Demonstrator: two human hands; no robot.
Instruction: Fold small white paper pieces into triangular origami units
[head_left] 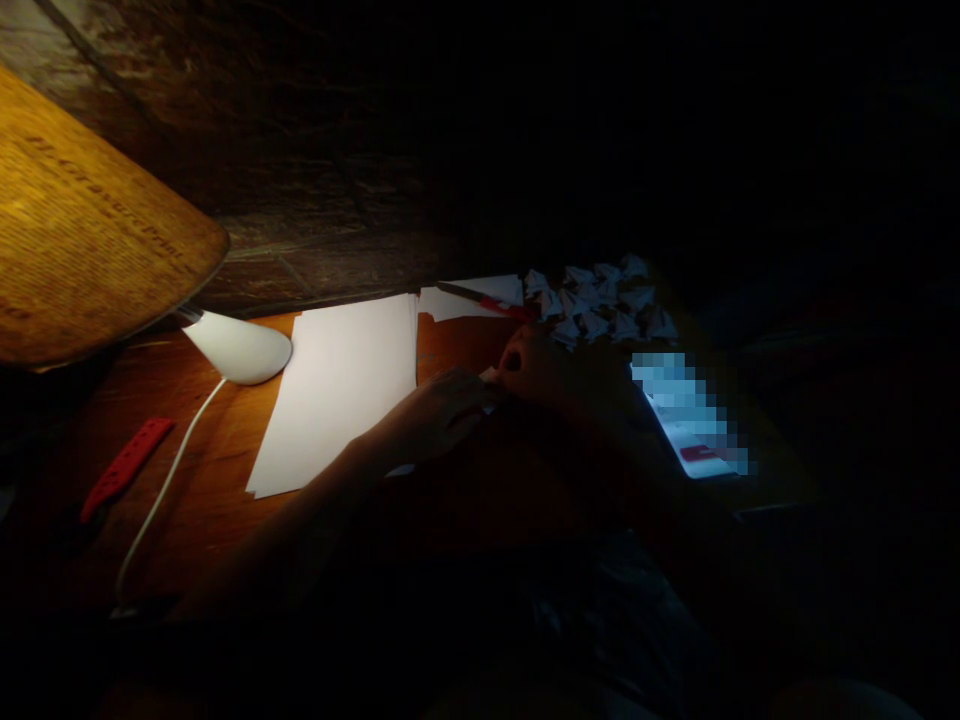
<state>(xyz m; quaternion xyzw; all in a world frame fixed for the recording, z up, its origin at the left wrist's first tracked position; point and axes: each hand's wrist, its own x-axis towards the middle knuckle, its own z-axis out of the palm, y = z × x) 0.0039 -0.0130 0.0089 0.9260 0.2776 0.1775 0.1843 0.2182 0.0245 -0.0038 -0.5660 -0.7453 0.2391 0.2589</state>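
Both hands meet over the dim middle of the wooden table, around a small piece of white paper (490, 375). My right hand (538, 368) pinches the paper from the right, thumb and finger curled into a ring. From the left, my left hand (448, 408) has its fingers bent against the same paper; shadow hides the fingertips. Just beyond the hands, a red-handled tool with a dark narrow blade (465, 292) lies partly on a white paper piece (446, 304). Whether it is scissors or a knife I cannot tell.
A stack of white sheets (341, 380) lies left of the hands. Several small folded paper pieces (592, 300) sit at the back right, near a lit phone (697, 430). At left are a lamp (240, 348), its white cord (169, 480) and a red perforated strip (127, 465).
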